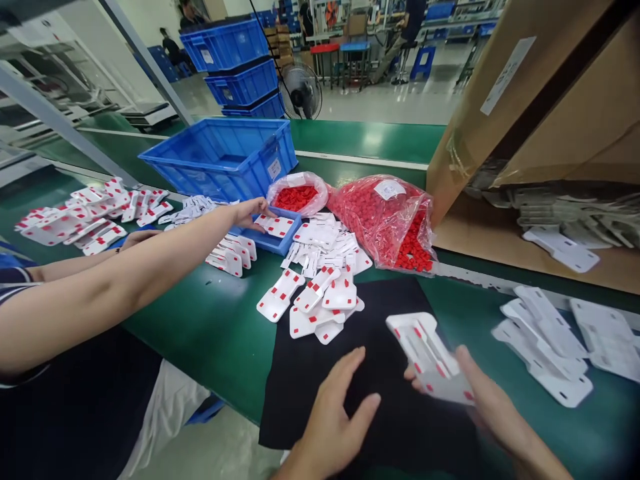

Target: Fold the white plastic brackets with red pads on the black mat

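Note:
My right hand point(480, 393) grips a white plastic part point(430, 353) with red pieces on it, raised over the right side of a black mat point(300, 387). Over the middle of that mat, my left hand point(337, 413) has its fingers and thumb apart, with nothing between them. Just beyond it lies a pile of white parts with red squares point(320, 303), partly on the mat. Behind that pile are plain white pieces point(327, 243). White parts without visible red pieces point(545, 347) lie to the right on the green table.
Co-worker's arms point(125, 267) reach in from the left, one hand at a small blue tray point(275, 245). Behind stand a bag of red pieces point(380, 220), a blue crate point(225, 157) and a large cardboard box point(470, 133). More red-dotted parts point(90, 213) lie far left.

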Demonstrator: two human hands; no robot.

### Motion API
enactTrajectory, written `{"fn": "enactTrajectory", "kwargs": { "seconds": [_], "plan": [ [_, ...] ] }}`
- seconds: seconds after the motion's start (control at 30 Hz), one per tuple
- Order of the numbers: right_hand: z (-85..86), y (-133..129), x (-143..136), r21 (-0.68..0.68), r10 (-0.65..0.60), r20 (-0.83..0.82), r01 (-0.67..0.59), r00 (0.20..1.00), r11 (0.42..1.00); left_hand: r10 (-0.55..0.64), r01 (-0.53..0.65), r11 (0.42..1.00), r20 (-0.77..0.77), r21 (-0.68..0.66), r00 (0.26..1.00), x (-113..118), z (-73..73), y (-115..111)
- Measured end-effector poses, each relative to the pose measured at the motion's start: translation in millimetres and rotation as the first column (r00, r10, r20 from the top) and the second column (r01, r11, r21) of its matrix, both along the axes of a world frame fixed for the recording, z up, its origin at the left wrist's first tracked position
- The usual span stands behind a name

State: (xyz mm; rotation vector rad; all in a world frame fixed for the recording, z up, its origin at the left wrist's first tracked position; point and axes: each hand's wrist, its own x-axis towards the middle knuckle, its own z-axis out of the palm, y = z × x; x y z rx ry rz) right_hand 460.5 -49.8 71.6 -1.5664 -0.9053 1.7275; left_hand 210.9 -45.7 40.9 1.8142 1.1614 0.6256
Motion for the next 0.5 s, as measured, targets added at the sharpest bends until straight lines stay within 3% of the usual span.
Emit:
{"fn": "enactTrajectory", "kwargs": {
  "seconds": [0.07,0.17,0.27,0.4,0.5],
  "plan": [
    [9.0,-11,-17,-0.115,0.033,-0.236,-0.061,0.971,0.992,0.068,-0.047,0.991,0.175,-0.125,0.982,-4,21.7,18],
    [10.0,-16,-28,-0.163,0.13,-0.281,-0.18,0.951,0.97,-0.016,0.111,0.958,0.337,-0.264,0.942,-4,45.8,41],
    [-3.2,-13,-25,-0.026,0.248,-0.041,-0.249,0.968,0.968,-0.12,0.234,0.912,0.328,-0.336,0.937,-1,51.5,51],
    [-24.9,-12,-21,0.172,0.227,0.328,-0.294,0.917,0.94,-0.101,0.208,0.908,0.29,-0.365,0.952,4,41.7,48],
    [-27.3,-13,-26,0.275,0.222,0.493,-0.393,0.841,0.878,-0.115,0.218,0.91,0.292,-0.352,0.949,4,39.4,46]
  ]
}}
